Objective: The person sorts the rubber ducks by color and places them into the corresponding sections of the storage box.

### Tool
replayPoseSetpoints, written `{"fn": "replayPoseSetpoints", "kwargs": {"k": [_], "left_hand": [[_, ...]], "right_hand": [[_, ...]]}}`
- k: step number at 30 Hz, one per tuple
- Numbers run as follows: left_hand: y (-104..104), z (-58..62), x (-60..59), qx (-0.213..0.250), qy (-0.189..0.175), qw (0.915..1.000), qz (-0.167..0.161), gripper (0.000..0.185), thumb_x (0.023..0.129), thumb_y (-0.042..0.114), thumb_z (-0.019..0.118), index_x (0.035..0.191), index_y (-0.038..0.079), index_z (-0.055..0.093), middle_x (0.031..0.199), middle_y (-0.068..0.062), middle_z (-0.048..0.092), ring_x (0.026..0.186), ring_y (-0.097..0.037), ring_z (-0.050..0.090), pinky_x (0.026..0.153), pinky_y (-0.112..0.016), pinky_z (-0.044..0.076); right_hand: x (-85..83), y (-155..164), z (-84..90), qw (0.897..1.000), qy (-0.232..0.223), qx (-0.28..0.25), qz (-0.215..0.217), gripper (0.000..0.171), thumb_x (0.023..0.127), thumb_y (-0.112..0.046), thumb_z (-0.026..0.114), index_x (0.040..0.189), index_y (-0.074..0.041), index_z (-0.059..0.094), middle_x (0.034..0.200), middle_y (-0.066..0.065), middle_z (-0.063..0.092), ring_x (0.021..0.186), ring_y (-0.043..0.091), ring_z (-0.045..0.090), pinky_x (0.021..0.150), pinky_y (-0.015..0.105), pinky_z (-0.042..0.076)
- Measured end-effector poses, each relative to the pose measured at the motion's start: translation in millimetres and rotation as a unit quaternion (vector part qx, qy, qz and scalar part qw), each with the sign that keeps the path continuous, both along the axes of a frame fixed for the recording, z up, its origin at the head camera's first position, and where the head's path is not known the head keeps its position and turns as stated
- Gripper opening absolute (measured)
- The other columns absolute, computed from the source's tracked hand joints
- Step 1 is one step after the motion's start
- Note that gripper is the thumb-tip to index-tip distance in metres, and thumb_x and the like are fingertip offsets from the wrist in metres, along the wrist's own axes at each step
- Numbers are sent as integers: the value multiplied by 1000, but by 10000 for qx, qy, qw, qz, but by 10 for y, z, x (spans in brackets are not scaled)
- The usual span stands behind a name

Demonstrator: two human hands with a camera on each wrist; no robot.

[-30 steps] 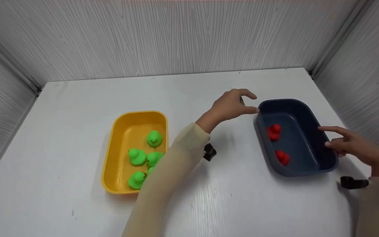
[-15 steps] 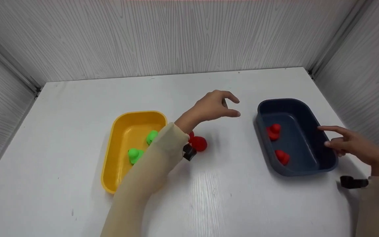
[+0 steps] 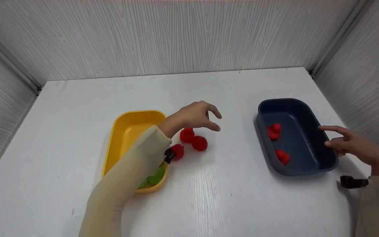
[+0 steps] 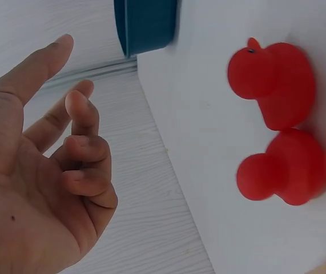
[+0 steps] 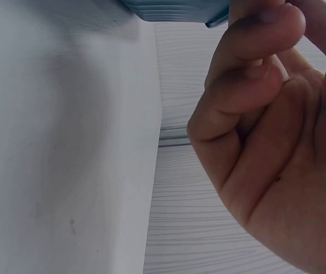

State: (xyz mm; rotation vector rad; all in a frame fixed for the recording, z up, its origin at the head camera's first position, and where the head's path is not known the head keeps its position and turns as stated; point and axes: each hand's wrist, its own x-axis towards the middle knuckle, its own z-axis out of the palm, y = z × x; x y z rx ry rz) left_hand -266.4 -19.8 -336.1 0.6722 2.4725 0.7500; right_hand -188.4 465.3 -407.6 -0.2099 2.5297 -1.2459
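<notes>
Head view: the left hand [image 3: 198, 115] is raised over the white table [image 3: 235, 194], thumb and index finger spread apart, and holds nothing. Nearest to it, three red toy ducks [image 3: 199, 143] sit in a cluster on the table, between the yellow tray [image 3: 123, 136] and the navy tray [image 3: 296, 144]. Left wrist view shows the remaining fingers of this hand loosely bent, with two of these ducks touching and the third cut off by the picture edge. The right hand [image 3: 355, 144] grips the right wall of the navy tray, index finger extended over the rim. Two further red ducks [image 3: 274, 131] lie inside that tray, along its left wall. Green toy ducks [image 3: 157, 176] occupy the near end of the yellow tray; the left sleeve [image 3: 128, 181] covers most of them, so their number cannot be confirmed.
</notes>
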Motion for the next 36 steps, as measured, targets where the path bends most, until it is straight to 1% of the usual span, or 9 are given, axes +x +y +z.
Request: {"fn": "replayPoseSetpoints", "kwargs": {"k": [5, 11, 16, 24, 30, 32, 36], "left_hand": [[-94, -113, 14, -312, -115, 9994, -90, 41, 84, 37, 72, 123, 26, 65, 108, 0, 66, 92, -18, 60, 81, -33, 50], [-187, -213, 27, -433, -214, 9987, -135, 46, 83, 34, 74, 126, 22, 63, 106, -2, 68, 92, -18, 60, 83, -33, 52], [-277, -294, 45, -542, -236, 9981, -148, 46, 83, 33, 74, 127, 20, 63, 105, -3, 67, 91, -20, 59, 82, -31, 52], [-468, -318, 65, -396, -412, 9982, 159, 49, 80, 29, 78, 126, 18, 63, 125, -6, 59, 105, -21, 54, 91, -34, 52], [-604, -323, 87, -340, -412, 9984, 186, 47, 81, 30, 77, 125, 18, 65, 129, -6, 59, 110, -22, 53, 94, -36, 50], [-650, -328, 95, -329, -429, 9982, 250, 47, 81, 31, 77, 124, 19, 65, 130, -5, 59, 109, -22, 52, 91, -35, 51], [-738, -355, 114, -337, -511, 9974, 388, 49, 80, 34, 77, 125, 20, 64, 124, -4, 62, 94, -20, 53, 77, -29, 49]], "right_hand": [[2, 0, -2, 9999, -33, 118, -99, 46, 98, -16, 56, 141, -25, 44, 61, -8, 46, 58, 12, 50, 61, 27, 46], [-2, 4, -16, 9998, -42, 159, -151, 45, 98, -18, 56, 140, -27, 45, 61, -8, 45, 57, 12, 49, 60, 27, 45], [-14, 2, -16, 9996, -63, 200, -178, 45, 98, -18, 55, 140, -28, 44, 61, -7, 44, 57, 12, 48, 60, 28, 44], [-4, -8, -25, 9979, -37, 516, -381, 47, 97, -23, 58, 141, -28, 44, 64, -6, 50, 61, 13, 52, 62, 25, 46], [-8, -17, -31, 9979, -75, 519, -390, 46, 97, -24, 57, 141, -28, 45, 63, -6, 49, 60, 14, 52, 62, 27, 46], [-11, -16, -30, 9983, -73, 457, -349, 45, 97, -22, 57, 141, -28, 44, 62, -7, 47, 59, 13, 50, 61, 27, 45], [-15, -15, -30, 9986, -67, 433, -304, 45, 98, -21, 56, 140, -30, 44, 62, -8, 45, 58, 13, 49, 61, 27, 44]]}}
